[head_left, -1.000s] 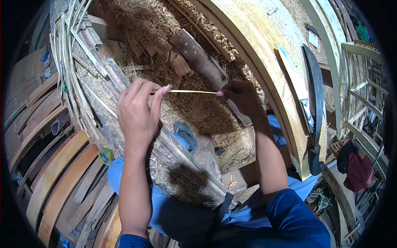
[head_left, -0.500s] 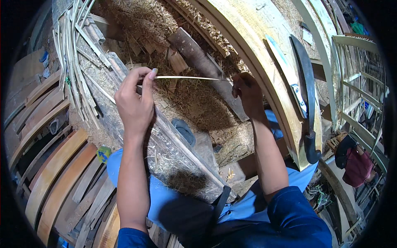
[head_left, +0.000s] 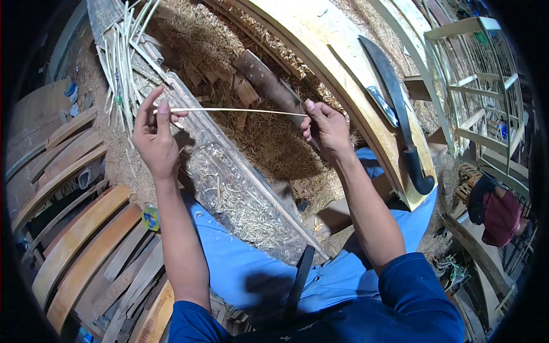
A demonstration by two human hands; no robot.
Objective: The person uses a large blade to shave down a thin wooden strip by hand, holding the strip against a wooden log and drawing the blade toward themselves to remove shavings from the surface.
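Note:
A thin pale wooden strip (head_left: pixel 240 110) stretches nearly level between my two hands, bowed slightly upward. My left hand (head_left: pixel 157 137) has its left end between thumb and fingers, with the index finger raised off it. At the other end, my right hand (head_left: pixel 330 128) pinches the strip between thumb and fingertips. Below the left hand lies a worn grey plank (head_left: pixel 229 191) strewn with fine curled shavings. Several loose thin strips (head_left: pixel 123 71) are bundled at its far left end.
On the curved timber (head_left: pixel 320 57) to the right lie a dark curved machete (head_left: pixel 392 86) and a knife with a blue-patterned handle (head_left: pixel 382 106). Curved boards (head_left: pixel 86 228) are stacked at left. A slatted wooden frame (head_left: pixel 486 103) and a person in maroon (head_left: pixel 500 217) are at far right.
My left hand has shifted left and lower, and its index finger has lifted. More of the strip shows between my hands. My right hand has turned, its thumb now uppermost. The view has shifted slightly.

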